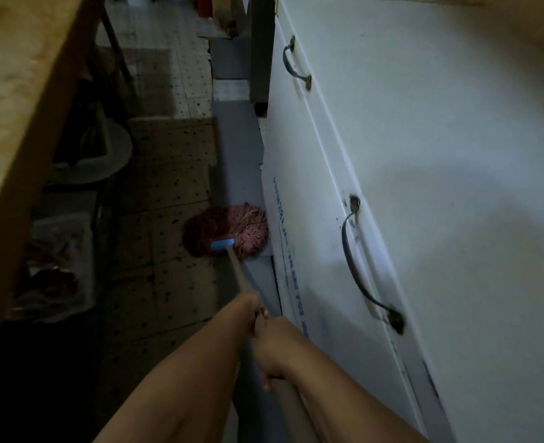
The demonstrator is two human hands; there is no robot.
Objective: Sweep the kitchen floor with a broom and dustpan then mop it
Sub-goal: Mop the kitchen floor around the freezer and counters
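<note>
Mop: the pink string mop head point(229, 231) lies spread on the speckled tile floor point(168, 193), its right edge against the grey plinth point(237, 155) under the white cabinet point(424, 187). A blue clamp point(222, 245) joins it to the wooden handle point(241, 276).
Your grip: your left hand point(248, 310) is wrapped round the handle further down; your right hand point(275, 350) is closed round it just behind, nearer your body. Both are grasping the handle, neither is loose.
Stage: you look to be in the mopping part; no broom or dustpan shows here.
Risk, cabinet: you are working hard against the plinth. Push further right and the clamp or handle could knock the cabinet front, or wet strings could streak it.
Risk, corner missed: the strings bunch at the plinth edge, so dirt along that seam may only get pushed along rather than lifted.
Risk, left side: a round grey bin point(104, 155) and a clear plastic box point(59, 260) stand under the wooden counter point(24, 91), in shadow. A wide back-swing could catch them or drag strings under them.
Risk, footing: the aisle is narrow and dim, and the floor may be wet. Stepping onto it could make you slip.
Risk, handle end: the handle's upper end runs out of view below, so you cannot tell what lies behind it.
</note>
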